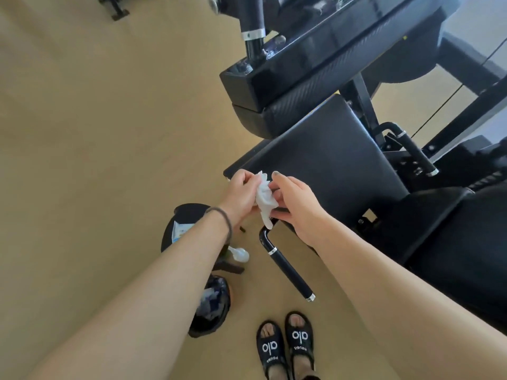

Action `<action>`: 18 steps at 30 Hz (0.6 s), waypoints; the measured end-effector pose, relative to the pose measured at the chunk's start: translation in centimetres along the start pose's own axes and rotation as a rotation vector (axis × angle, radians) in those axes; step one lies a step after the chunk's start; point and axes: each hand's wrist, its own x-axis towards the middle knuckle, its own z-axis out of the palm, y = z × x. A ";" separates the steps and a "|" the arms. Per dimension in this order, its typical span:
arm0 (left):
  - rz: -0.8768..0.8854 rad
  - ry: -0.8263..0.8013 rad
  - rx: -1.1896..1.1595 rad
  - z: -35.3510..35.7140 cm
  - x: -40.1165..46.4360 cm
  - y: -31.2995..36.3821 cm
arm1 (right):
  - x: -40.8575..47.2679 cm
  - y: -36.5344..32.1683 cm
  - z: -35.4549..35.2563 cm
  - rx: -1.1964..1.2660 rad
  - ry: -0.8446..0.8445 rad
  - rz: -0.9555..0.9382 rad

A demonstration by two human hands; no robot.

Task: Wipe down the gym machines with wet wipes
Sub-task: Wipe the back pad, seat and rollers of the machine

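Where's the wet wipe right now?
The wet wipe is mid-frame in the head view, held between the left hand and right hand, above the machine's handle.

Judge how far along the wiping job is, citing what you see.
Done: nothing shows which surfaces are already wiped. In hand: both the left hand and right hand hold a crumpled white wipe in front of the black seat pad, not on it. Left: apparently the pad and the side handle.
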 end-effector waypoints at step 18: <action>-0.287 0.029 -0.215 -10.1 1.1 -0.6 | 1.1 -1.8 12.8 -0.246 -0.028 -0.020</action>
